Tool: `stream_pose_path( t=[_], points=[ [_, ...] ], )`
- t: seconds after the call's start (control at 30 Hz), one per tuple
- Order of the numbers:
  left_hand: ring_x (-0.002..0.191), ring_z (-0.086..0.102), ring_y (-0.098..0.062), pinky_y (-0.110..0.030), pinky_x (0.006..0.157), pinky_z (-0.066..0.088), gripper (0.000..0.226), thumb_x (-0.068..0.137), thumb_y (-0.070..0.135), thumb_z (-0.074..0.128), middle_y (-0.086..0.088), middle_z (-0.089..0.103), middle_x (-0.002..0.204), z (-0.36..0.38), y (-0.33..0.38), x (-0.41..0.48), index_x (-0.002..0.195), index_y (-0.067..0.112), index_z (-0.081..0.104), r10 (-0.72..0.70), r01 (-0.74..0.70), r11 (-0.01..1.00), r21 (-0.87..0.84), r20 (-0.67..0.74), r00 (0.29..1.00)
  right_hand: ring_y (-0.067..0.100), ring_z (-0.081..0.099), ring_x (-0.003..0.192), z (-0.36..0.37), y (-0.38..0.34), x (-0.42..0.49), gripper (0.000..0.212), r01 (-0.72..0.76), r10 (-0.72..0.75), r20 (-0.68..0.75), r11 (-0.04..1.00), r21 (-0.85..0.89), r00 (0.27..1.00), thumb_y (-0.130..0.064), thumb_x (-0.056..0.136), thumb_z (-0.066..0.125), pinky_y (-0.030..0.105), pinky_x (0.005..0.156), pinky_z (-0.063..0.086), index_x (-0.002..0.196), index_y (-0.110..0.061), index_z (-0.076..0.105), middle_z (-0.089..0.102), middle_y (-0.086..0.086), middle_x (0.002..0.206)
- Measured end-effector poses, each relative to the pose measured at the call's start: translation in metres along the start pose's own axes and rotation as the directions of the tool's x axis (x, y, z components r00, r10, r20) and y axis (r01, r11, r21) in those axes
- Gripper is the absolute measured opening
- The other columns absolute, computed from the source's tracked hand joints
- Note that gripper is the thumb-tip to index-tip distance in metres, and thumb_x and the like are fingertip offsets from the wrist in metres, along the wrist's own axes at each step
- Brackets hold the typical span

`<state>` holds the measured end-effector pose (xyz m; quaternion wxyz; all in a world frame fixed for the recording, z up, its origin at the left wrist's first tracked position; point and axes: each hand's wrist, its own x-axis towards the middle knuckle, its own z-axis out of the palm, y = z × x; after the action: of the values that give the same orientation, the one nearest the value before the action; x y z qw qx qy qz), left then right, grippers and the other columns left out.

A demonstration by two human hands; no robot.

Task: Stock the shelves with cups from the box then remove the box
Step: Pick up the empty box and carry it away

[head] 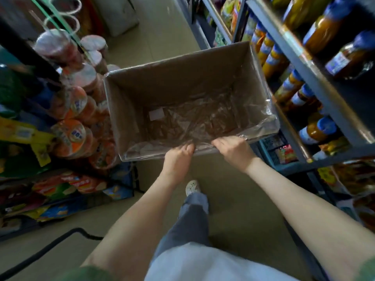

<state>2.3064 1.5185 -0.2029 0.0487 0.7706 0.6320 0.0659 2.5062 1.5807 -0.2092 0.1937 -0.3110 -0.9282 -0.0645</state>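
Open brown cardboard box (129, 110) at centre of frame, held up by its near rim, inside facing the camera. Lined with crumpled clear plastic film (203, 116); small white paper slip (156, 114) on the bottom.

Left hand (177, 159) at lower centre, clamped on the near rim, fingers curled over the edge onto the film, back of hand up. Right hand (233, 151) just beside it to the right, gripping the same rim, fingers hooked over, wrist bent. Hands near each other, not touching. Bare forearms stretched forward from both bottom corners, converging on the rim.

Stacked orange foil-lidded plastic cups (75, 136) at left of frame, just beside the box's left wall. Grey metal shelves (294, 63) at right, loaded with blue-capped glass jars (324, 29). Beige floor (162, 21) at upper centre. White shoe (192, 187) and grey trouser leg (190, 220) below the hands.
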Motion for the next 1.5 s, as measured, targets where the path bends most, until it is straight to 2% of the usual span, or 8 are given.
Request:
stream_pose_path(
  t=[0.33,0.57,0.8,0.87,1.1,1.2,1.3,1.5],
  points=[
    [0.043,0.06,-0.013,-0.015,0.037,0.038,0.043,0.034,0.006,0.086,0.005,0.064,0.057,-0.034,-0.066,0.206,0.074,0.017,0.071,-0.062,0.063,0.996,0.065,-0.014,0.998,0.02,0.056,0.047,0.029,0.161,0.168,0.018,0.076,-0.067,0.1,0.992,-0.096,0.993,0.004,0.065,0.056,0.025,0.041,0.042,0.071,-0.013,0.06,0.053,0.001,0.054],
    [0.048,0.064,-0.017,-0.017,0.04,0.043,0.041,0.04,0.001,0.084,0.001,0.067,0.061,-0.026,-0.131,0.36,0.078,0.014,0.073,-0.095,0.099,0.993,0.062,-0.059,0.994,0.022,0.057,0.044,0.099,0.279,0.282,0.024,0.085,-0.083,0.055,0.996,-0.03,0.995,0.0,0.074,0.04,0.023,0.039,0.042,0.075,-0.011,0.062,0.055,0.003,0.053],
    [0.058,0.068,-0.025,-0.026,0.046,0.054,0.024,0.057,-0.001,0.065,-0.009,0.07,0.07,-0.033,-0.211,0.511,0.08,0.005,0.071,-0.173,0.178,0.984,0.028,-0.121,0.977,0.021,0.06,0.049,0.162,0.391,0.427,0.026,0.139,-0.146,0.102,0.988,0.066,0.984,0.002,0.061,0.076,0.025,0.04,0.046,0.079,-0.013,0.066,0.059,0.001,0.056],
    [0.06,0.069,-0.025,-0.027,0.048,0.055,0.024,0.066,0.001,0.052,-0.01,0.071,0.071,-0.033,-0.239,0.545,0.081,0.005,0.07,-0.189,0.194,0.981,0.019,-0.144,0.971,0.021,0.06,0.049,0.182,0.411,0.467,0.026,0.142,-0.151,0.119,0.987,0.076,0.981,0.002,0.061,0.075,0.024,0.04,0.046,0.081,-0.013,0.067,0.059,0.001,0.056],
    [0.061,0.069,-0.021,-0.023,0.049,0.053,0.027,0.054,0.0,0.067,-0.006,0.071,0.07,-0.03,-0.356,0.659,0.08,0.006,0.072,-0.245,0.253,0.965,0.063,-0.118,0.962,0.02,0.059,0.046,0.272,0.467,0.611,0.026,0.189,-0.199,0.109,0.977,0.1,0.974,-0.007,0.075,0.043,0.022,0.039,0.042,0.078,-0.015,0.067,0.059,0.0,0.054],
    [0.063,0.07,-0.021,-0.023,0.051,0.052,0.045,0.045,-0.003,0.079,-0.005,0.072,0.073,-0.032,-0.409,0.705,0.089,0.007,0.072,-0.327,0.325,0.943,0.064,0.013,0.945,0.021,0.058,0.043,0.303,0.485,0.674,0.025,0.161,-0.171,0.118,0.983,0.083,0.978,-0.007,0.074,0.044,0.021,0.037,0.039,0.075,-0.016,0.067,0.058,0.0,0.051],
    [0.077,0.069,-0.029,-0.032,0.061,0.053,0.036,0.071,-0.004,0.064,-0.009,0.072,0.087,-0.045,-0.457,0.752,0.105,0.007,0.067,-0.412,0.413,0.91,0.013,0.111,0.904,0.024,0.059,0.044,0.324,0.5,0.735,0.017,0.137,-0.153,0.124,0.982,0.131,0.98,0.002,0.069,0.061,0.022,0.039,0.042,0.076,-0.012,0.067,0.06,0.003,0.053],
    [0.063,0.068,-0.024,-0.024,0.049,0.046,0.032,0.06,0.0,0.071,-0.003,0.069,0.071,-0.059,-0.545,0.84,0.09,0.011,0.068,-0.37,0.363,0.929,0.072,0.182,0.911,0.022,0.058,0.042,0.364,0.535,0.838,0.028,0.105,-0.131,0.227,0.987,0.124,0.965,0.003,0.055,0.078,0.02,0.037,0.039,0.072,-0.014,0.064,0.058,0.002,0.05]
  ],
)
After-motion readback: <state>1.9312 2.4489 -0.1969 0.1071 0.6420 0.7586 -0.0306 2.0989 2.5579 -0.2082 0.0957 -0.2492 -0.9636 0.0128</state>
